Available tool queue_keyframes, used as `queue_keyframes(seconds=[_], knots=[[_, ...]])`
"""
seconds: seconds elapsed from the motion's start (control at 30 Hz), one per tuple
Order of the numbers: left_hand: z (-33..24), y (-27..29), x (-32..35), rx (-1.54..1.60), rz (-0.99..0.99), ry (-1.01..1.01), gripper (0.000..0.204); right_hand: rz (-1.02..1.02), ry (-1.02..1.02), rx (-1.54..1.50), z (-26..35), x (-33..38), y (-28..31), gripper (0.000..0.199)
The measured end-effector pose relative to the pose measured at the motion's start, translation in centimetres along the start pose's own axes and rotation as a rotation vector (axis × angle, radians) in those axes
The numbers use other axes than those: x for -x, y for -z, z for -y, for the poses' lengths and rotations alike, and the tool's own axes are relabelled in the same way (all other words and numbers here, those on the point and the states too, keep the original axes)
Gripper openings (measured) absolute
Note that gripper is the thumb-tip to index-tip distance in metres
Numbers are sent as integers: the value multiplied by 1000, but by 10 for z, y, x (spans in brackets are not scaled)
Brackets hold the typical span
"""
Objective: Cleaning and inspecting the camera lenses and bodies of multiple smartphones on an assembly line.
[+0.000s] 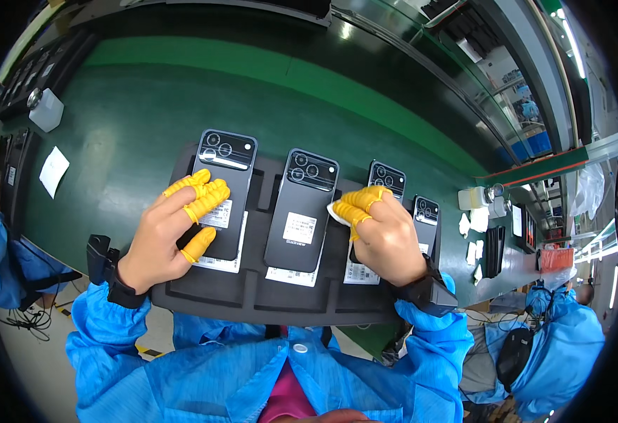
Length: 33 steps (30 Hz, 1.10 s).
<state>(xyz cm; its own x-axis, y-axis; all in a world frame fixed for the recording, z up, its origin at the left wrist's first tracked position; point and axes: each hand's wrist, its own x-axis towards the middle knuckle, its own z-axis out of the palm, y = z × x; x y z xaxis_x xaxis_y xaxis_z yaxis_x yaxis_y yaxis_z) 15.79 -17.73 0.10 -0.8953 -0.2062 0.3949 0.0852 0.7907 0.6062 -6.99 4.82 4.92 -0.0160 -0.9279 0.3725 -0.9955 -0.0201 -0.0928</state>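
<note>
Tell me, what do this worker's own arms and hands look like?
Both arms wear bright blue sleeves. The left hand and right hand have wrinkled yellow finger covers on some digits, leaving the palms uncovered. Each wrist carries a boxy black device on a black strap.

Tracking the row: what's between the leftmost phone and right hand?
The head view shows black tray, a second phone and something white at the right hand.
</note>
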Motion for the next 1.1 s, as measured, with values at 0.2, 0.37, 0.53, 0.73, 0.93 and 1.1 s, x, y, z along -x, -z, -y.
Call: queue_keyframes(seconds=[0.2, 0.37, 0.53, 0.73, 0.93, 1.1], knots=[[-2, -1, -2, 18, -18, 28, 51, -138, 94, -20, -4, -28, -26, 30], [-2, 2, 2, -36, 28, 74, 51, -29, 22, 120, -16, -6, -12, 20], [1, -4, 4, 184, -30, 78, 56, -76, -145, 158, -22, 10, 24, 24], [-23, -21, 4, 83, 17, 70, 60, -166, -40, 76, -28, -20, 0, 27], [-25, -27, 5, 109, -14, 103, 59, -76, -43, 139, -33, -22, -17, 17], [-25, -25, 7, 96, -17, 108, 58, -61, -32, 95, -13, -4, -4, 16]])
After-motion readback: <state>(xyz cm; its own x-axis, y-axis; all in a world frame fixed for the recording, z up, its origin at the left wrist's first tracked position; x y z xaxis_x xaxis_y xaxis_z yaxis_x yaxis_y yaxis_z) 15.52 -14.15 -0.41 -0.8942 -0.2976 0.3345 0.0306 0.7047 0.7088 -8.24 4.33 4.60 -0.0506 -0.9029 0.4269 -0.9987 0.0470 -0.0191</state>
